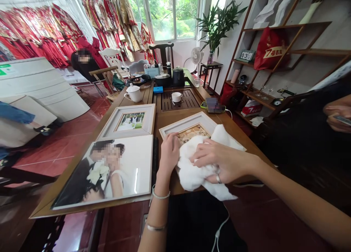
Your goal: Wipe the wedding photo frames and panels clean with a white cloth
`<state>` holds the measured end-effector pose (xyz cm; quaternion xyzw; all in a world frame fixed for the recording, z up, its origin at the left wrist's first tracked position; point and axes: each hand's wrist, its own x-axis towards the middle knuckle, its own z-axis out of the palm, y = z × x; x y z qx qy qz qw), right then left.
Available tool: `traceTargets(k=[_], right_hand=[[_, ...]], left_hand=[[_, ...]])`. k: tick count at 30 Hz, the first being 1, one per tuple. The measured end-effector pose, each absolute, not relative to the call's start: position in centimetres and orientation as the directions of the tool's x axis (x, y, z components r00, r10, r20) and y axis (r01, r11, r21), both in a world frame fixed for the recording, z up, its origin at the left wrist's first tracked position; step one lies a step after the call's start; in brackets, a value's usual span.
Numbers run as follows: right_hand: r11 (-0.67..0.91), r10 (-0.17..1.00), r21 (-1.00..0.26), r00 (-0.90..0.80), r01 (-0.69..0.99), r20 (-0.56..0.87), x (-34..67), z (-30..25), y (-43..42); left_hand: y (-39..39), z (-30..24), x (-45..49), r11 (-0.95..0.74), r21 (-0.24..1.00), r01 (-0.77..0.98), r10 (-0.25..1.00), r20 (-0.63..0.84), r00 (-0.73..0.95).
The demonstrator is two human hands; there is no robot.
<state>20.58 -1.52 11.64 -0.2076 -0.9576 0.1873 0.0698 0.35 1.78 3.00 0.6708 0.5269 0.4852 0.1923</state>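
Observation:
A white-framed picture [189, 124] lies on the wooden table [175, 115] in front of me. My left hand [168, 153] rests flat on its near left corner, fingers stretched over the frame edge. My right hand [222, 162] presses a white cloth [197, 171] onto the picture's glass, fingers curled over the bunched fabric. The cloth covers most of the frame's near half.
Two more framed photos lie to the left: a large portrait [109, 171] and a smaller one [130, 121]. Behind are a tea tray with a white cup [176, 97], a white teapot [134, 93], a phone [214, 105]. Another person's hand [337, 116] shows at right.

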Motion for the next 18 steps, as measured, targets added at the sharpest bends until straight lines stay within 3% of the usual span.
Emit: traceTargets(k=[4,9,13,18], right_hand=[[0.799,0.511,-0.377,-0.859,0.469,0.014,23.0,12.6,-2.4],[0.659,0.716,-0.299,-0.697,0.690,-0.033,26.6,11.2,-0.2],[0.627,0.769,-0.255,-0.638,0.736,0.047,28.0,9.2,3.0],[0.593,0.799,-0.101,-0.567,0.799,0.200,26.2,8.1,7.6]], left_hand=[[1.9,1.7,0.4,-0.410,0.660,0.629,0.877,0.475,0.073],[1.8,1.6,0.4,-0.424,0.617,0.663,0.880,0.454,0.140],[1.9,1.7,0.3,-0.437,0.603,0.667,0.876,0.454,0.163],[1.9,1.8,0.2,-0.433,0.596,0.676,0.884,0.428,0.188]])
